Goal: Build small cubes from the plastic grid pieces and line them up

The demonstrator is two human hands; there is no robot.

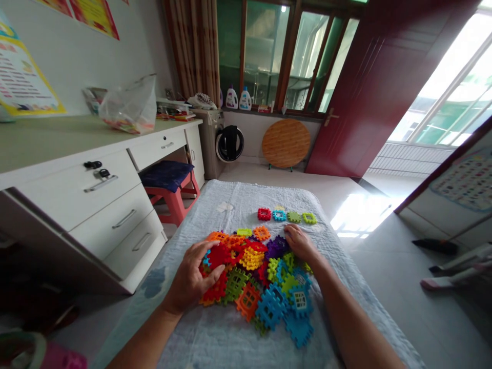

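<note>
Fingers and thumb apart, my left hand (195,277) rests against the left side of a heap of colourful plastic building blocks, touching red blocks (220,253). My right hand (300,242) is at the far right edge of the heap, beside a purple block (277,247). Its fingers are bent close together, and what lies under them is hidden. Yellow blocks (252,258) lie mid-heap, blue blocks (272,306) at the near right. Beyond the heap stands a row with a red square block (264,213), a blue one (279,215) and green ones (294,217).
The blocks lie on a bed-like surface with a pale blue quilted cover (238,197). To the left are a white desk (77,192) with a plastic bag (132,105) and a red stool (172,202). A round wooden tabletop (286,143) leans by the far wall, near a dark red door (353,102).
</note>
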